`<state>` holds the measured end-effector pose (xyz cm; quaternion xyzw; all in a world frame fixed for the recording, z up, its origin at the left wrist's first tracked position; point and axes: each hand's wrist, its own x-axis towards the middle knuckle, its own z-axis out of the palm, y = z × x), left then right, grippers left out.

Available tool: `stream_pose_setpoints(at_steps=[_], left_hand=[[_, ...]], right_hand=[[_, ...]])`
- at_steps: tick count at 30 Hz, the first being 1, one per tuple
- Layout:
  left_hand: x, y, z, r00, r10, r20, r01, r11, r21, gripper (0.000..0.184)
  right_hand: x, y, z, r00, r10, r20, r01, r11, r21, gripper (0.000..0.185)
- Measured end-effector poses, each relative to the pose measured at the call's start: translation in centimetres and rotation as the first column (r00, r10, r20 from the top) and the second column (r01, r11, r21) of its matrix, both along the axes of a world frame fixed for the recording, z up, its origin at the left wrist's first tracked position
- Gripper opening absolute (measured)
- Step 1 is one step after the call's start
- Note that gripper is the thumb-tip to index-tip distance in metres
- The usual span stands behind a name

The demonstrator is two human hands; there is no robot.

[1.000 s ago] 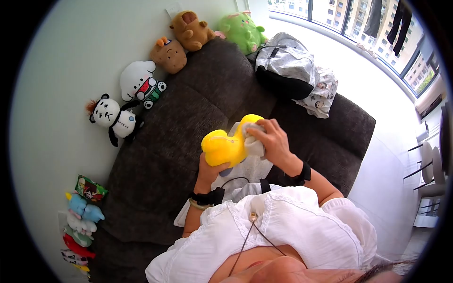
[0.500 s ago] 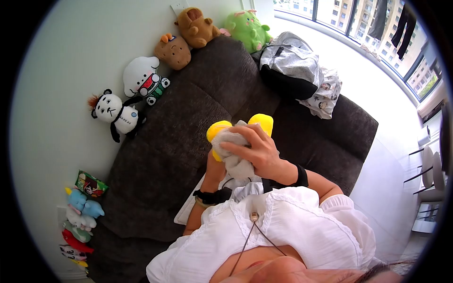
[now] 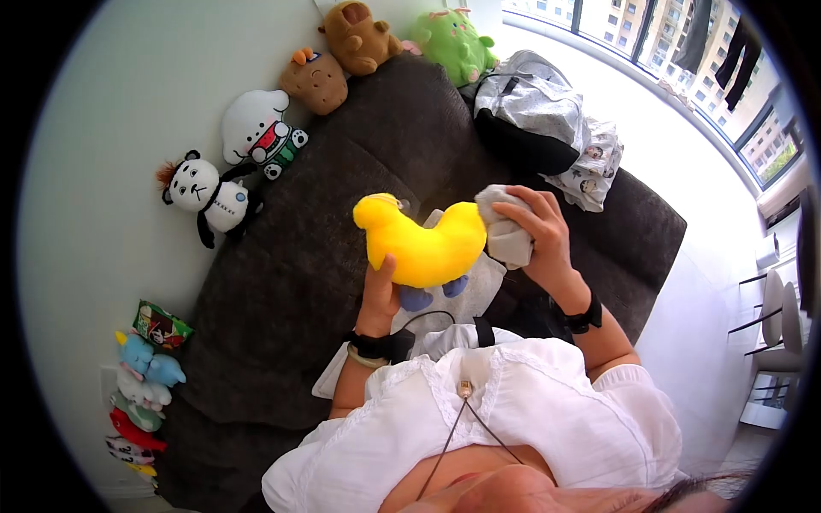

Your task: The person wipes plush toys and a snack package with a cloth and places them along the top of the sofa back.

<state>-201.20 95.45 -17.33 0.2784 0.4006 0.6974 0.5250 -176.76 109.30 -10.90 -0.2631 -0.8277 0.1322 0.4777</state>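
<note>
A yellow plush toy (image 3: 423, 248), curved like a banana and with small purple feet, is held up in front of my chest. My left hand (image 3: 378, 295) grips its lower left side, thumb laid over the yellow fabric. At the toy's right end, my right hand (image 3: 540, 232) is closed around a bunched grey cloth (image 3: 507, 227), which touches the yellow tip. Behind and below the toy, a light grey piece of fabric (image 3: 479, 286) lies near my lap; I cannot tell whether it joins the cloth.
A dark brown sofa (image 3: 282, 325) fills the middle. Along its wall side sit a panda plush (image 3: 205, 188), a white plush (image 3: 256, 128), brown plushes (image 3: 359, 38) and a green plush (image 3: 453, 47). A grey backpack (image 3: 530, 103) rests at the far end. Several small toys (image 3: 145, 372) line the left.
My right hand has moved right with the grey cloth, from over the toy's middle to its right end. The yellow toy has turned and now shows its full side.
</note>
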Motion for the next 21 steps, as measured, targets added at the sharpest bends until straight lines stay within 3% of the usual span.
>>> stream_pose_setpoints(at_steps=[3, 5, 8, 9, 12, 15, 17, 20, 21], left_hand=[[1.9, 1.3, 0.2, 0.990, -0.110, 0.084, 0.105, 0.992, 0.067, 0.077], [3.4, 1.3, 1.2, 0.988, -0.113, 0.103, 0.106, 0.992, 0.067, 0.081], [1.8, 2.1, -0.4, 0.922, -0.177, 0.343, 0.177, 0.984, 0.033, 0.080], [1.3, 1.6, -0.8, 0.947, -0.169, 0.272, 0.159, 0.986, 0.060, 0.080], [0.8, 1.3, 0.4, 0.946, -0.064, 0.317, 0.069, 0.998, -0.006, 0.079], [-1.0, 1.4, 0.9, 0.975, 0.104, 0.198, -0.103, 0.995, -0.015, 0.077], [-1.9, 1.0, 1.6, 0.975, 0.148, 0.165, -0.153, 0.988, 0.018, 0.077], [-1.8, 1.2, 1.9, 0.976, 0.149, 0.159, -0.163, 0.983, 0.080, 0.076], [-1.6, 1.3, 1.7, 0.978, 0.149, 0.143, -0.160, 0.985, 0.065, 0.076]], right_hand=[[-3.2, -2.6, 1.4, 0.972, 0.214, -0.096, -0.208, 0.976, 0.069, 0.056], [-5.1, -4.3, 0.8, 0.962, 0.268, 0.061, -0.271, 0.961, 0.056, 0.060], [-6.0, -5.0, -0.7, 0.918, 0.296, 0.264, -0.334, 0.936, 0.111, 0.066], [-6.0, -5.2, -1.0, 0.900, 0.302, 0.313, -0.356, 0.925, 0.129, 0.069], [-3.7, -5.1, -2.3, 0.815, 0.331, 0.476, -0.414, 0.907, 0.078, 0.060], [-0.1, -2.3, -5.9, 0.806, 0.263, 0.530, -0.368, 0.924, 0.102, 0.043], [2.4, 1.0, -8.6, 0.817, 0.091, 0.569, -0.152, 0.987, 0.060, 0.032], [4.4, 3.1, -5.3, 0.943, -0.084, 0.321, 0.077, 0.996, 0.035, 0.035], [4.2, 2.5, -3.3, 0.978, -0.053, 0.200, 0.046, 0.998, 0.041, 0.035]])
